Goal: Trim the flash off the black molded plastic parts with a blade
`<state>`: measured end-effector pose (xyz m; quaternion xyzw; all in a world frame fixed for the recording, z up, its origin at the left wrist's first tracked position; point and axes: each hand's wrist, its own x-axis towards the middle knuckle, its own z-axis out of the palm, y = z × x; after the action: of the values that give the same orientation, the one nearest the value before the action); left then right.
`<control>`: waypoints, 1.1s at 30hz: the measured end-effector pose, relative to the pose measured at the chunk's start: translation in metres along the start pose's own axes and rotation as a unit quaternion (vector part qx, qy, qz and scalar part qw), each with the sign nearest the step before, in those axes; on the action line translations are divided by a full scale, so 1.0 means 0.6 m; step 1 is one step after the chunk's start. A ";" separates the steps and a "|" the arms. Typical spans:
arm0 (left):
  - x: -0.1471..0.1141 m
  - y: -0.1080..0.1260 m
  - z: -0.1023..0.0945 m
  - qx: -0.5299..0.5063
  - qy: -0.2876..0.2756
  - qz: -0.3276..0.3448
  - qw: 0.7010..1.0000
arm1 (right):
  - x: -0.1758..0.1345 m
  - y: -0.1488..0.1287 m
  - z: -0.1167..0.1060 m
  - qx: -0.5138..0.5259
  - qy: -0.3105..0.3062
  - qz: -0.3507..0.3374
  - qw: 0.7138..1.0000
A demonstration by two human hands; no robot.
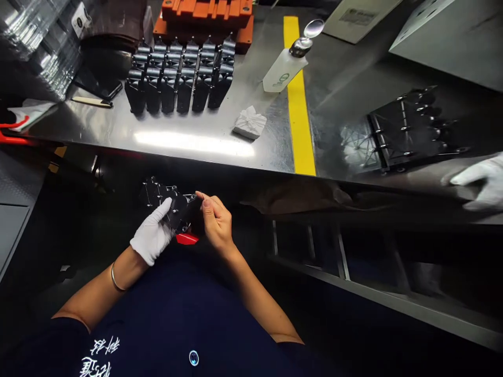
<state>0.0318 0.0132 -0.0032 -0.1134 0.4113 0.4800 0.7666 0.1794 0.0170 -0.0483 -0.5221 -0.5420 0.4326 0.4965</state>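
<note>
Left hand point(152, 236): white-gloved, holding a black part point(181, 210) left of centre
Right hand point(217, 222): bare, fingertips at that part's right end
Row of black pieces point(185, 94): upper left, below an orange block point(208, 9)
White bottle point(284, 72): upper right of centre
Co-worker's gloved hand point(485, 180): right edge
</note>
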 end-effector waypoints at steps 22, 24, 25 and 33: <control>-0.028 0.011 -0.006 0.078 -0.038 -0.101 0.991 | 0.001 0.012 -0.022 0.012 0.070 -0.071 0.995; -0.024 0.013 -0.003 0.055 -0.020 -0.084 0.995 | -0.009 -0.002 -0.023 0.035 0.033 -0.104 0.993; -0.021 0.013 -0.003 0.048 -0.013 -0.084 0.995 | -0.013 -0.008 -0.022 0.043 0.022 -0.117 0.992; -0.014 0.020 -0.014 0.062 -0.026 -0.081 0.994 | -0.014 -0.021 -0.019 0.016 0.004 -0.144 0.989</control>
<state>0.0155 0.0093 0.0000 -0.0862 0.4091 0.3929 0.8191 0.1885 0.0070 -0.0348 -0.4326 -0.6022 0.3630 0.5643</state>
